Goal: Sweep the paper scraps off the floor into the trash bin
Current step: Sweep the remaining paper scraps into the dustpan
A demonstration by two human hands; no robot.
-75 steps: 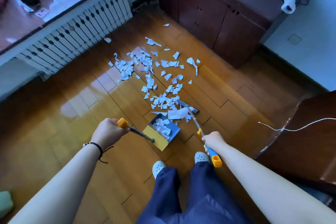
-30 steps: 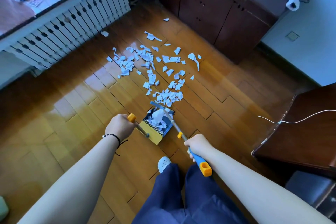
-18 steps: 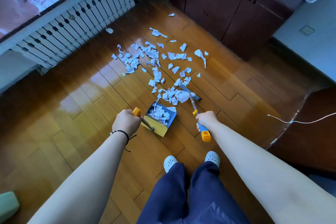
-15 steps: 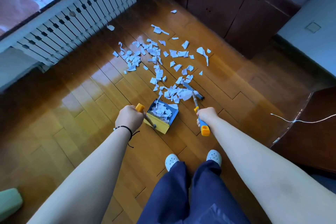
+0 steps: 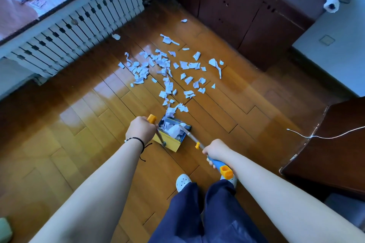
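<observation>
1. Wooden floor (image 5: 83, 144), glossy, seen from above; a white radiator (image 5: 75, 31) runs along its far left edge.
2. Left hand (image 5: 141, 131), near the floor's middle, has its fingers curled round the orange-tipped handle (image 5: 152, 118) of a dustpan (image 5: 171, 137).
3. That yellow and blue pan sits on the floor just right of the hand, with scraps already inside.
4. Paper scraps (image 5: 167, 73), white and torn, lie scattered on the floor beyond the pan, reaching toward the radiator and a dark cabinet (image 5: 237, 16) at the far edge.
5. Broom (image 5: 194, 140): its head lies at the pan's mouth, touching the scraps there.
6. Right hand (image 5: 216, 151) grips the broom's blue handle, fingers wrapped tight.
7. Dark furniture (image 5: 335, 154) stands at the floor's right edge, a white cord (image 5: 325, 136) across it.
</observation>
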